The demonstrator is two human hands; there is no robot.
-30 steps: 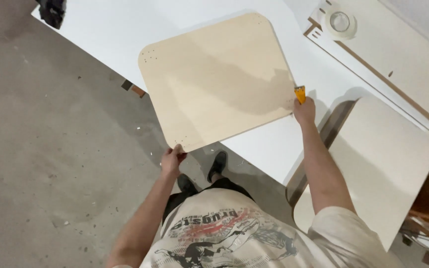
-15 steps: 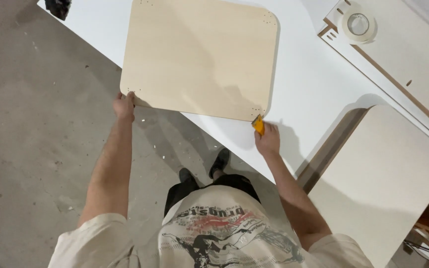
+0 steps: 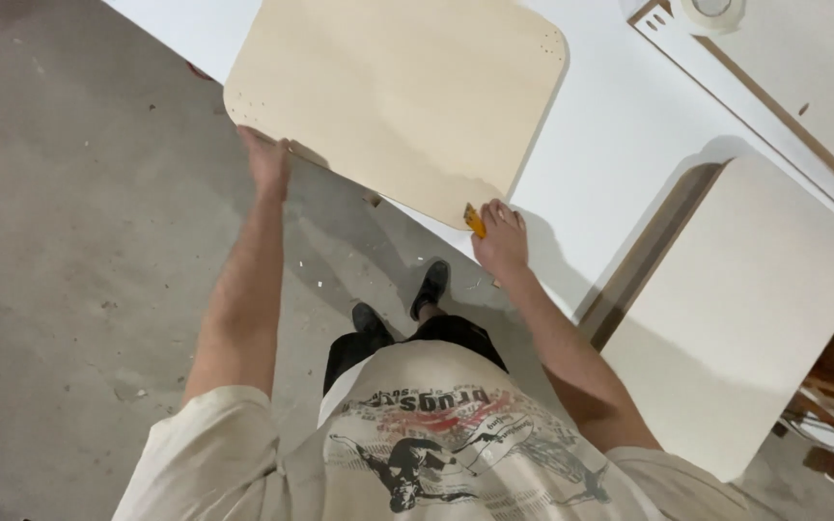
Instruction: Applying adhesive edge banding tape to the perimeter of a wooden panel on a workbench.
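Observation:
A pale plywood panel [image 3: 403, 96] with rounded corners lies partly on a white worktable [image 3: 620, 135] and juts out over the floor. My left hand [image 3: 267, 164] grips the panel's near left corner. My right hand [image 3: 502, 239] rests at the panel's near right corner and holds a small orange tool [image 3: 475, 220] against that edge. Small drilled holes dot the panel's corners.
A second pale rounded panel [image 3: 745, 318] lies at the lower right beside the table. A roll of tape [image 3: 711, 12] sits on white boards [image 3: 803, 87] at the top right. Grey concrete floor [image 3: 79, 289] spreads to the left, with wood chips near my black shoes [image 3: 407, 299].
The panel has turned and slid leftward across the table. My left hand moved up along its left edge, and my right hand with the orange tool came down to the near right corner.

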